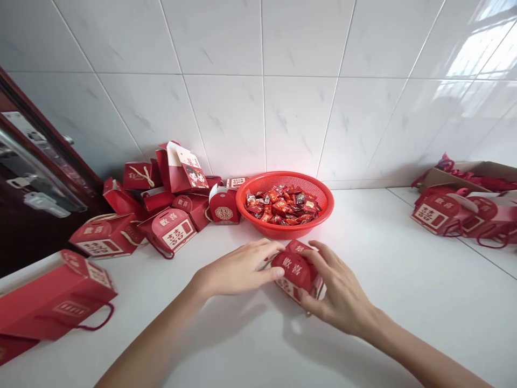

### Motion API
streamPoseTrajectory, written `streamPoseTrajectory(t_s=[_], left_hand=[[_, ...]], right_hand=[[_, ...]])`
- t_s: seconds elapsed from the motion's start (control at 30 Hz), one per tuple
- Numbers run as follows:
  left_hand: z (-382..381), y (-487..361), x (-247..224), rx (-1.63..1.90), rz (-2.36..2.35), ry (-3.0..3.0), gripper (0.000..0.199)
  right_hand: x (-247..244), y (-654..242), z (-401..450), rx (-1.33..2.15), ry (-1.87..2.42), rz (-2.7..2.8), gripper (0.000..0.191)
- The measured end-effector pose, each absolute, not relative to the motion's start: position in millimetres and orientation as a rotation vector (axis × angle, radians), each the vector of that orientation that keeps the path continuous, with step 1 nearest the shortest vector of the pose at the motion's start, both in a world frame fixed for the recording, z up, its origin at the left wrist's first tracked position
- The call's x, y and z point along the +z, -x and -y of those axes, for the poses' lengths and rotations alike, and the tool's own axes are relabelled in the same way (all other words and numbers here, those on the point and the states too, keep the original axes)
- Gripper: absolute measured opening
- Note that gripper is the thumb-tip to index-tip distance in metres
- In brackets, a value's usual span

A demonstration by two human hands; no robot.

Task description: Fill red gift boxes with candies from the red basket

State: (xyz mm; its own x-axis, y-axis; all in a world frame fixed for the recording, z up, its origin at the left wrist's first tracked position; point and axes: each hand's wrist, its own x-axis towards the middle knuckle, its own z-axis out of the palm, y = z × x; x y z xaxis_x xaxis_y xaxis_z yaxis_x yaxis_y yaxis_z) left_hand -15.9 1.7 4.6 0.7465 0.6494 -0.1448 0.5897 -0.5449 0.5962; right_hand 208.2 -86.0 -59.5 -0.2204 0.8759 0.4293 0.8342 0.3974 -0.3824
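A small red box (295, 269) with gold characters sits on the white counter in front of the basket, slightly tilted. My left hand (244, 268) holds its left side, thumb and fingers on the top flap. My right hand (337, 285) grips the right side, fingers at the back and thumb at the front lower edge. Just behind the box stands a red plastic basket (278, 234), which holds many wrapped candies (283, 207). The box's inside is hidden.
Several red boxes (172, 231) are heaped at the back left. A larger red box (60, 296) lies at the front left. More boxes (442, 213) and a cardboard carton (438, 178) stand at the right, against the tiled wall (299, 124).
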Motion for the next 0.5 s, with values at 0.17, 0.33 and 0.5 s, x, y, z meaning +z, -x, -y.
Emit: streamPoseTrajectory(t_s=[0.17,0.33,0.5], left_hand=[[-9,11,-5,0.309,-1.056,-2.223,0.04],[-23,-5,-29,0.334,-0.989,-2.143,0.029],[-32,-19,-70,0.311,-0.942,-2.055,0.024]], right_hand=[[-70,-296,79,-0.2,1.628,1.716,0.042],[-71,-387,66,-0.246,1.841,1.171,0.044],[-79,-438,60,-0.207,1.923,0.995,0.049]])
